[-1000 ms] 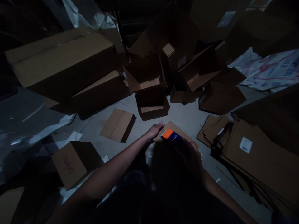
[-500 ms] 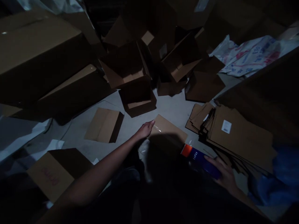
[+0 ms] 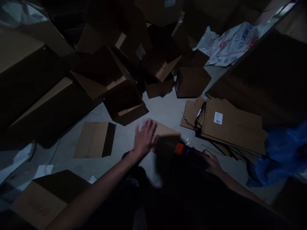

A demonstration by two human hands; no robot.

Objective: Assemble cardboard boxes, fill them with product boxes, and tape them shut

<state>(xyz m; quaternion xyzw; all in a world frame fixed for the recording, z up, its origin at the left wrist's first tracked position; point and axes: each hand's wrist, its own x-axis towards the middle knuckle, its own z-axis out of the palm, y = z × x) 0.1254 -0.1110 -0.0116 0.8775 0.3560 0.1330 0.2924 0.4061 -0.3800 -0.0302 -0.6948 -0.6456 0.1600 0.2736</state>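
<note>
A small closed cardboard box (image 3: 168, 133) lies in front of me, its near part in deep shadow. Over its left end is my left hand (image 3: 145, 137), fingers spread and slightly blurred; whether the palm presses on the cardboard, I cannot tell. My right hand (image 3: 212, 163) is wrapped round a dark blue tape dispenser (image 3: 192, 154) with white lettering. Its orange end (image 3: 179, 149) is at the box's right edge. Much of the dispenser's body is lost in the dark.
To the right lies a stack of flattened cardboard (image 3: 236, 123) beside a blue plastic bag (image 3: 280, 153). Open boxes (image 3: 126, 107) crowd the back. One closed box (image 3: 92, 139) sits at left; another box with red writing (image 3: 39, 201) is nearer. A printed white sack (image 3: 227, 44) lies far right.
My left hand has gone from gripping the box's left corner to spread fingers over that end. The tape dispenser has shifted left in the picture, along with the whole view.
</note>
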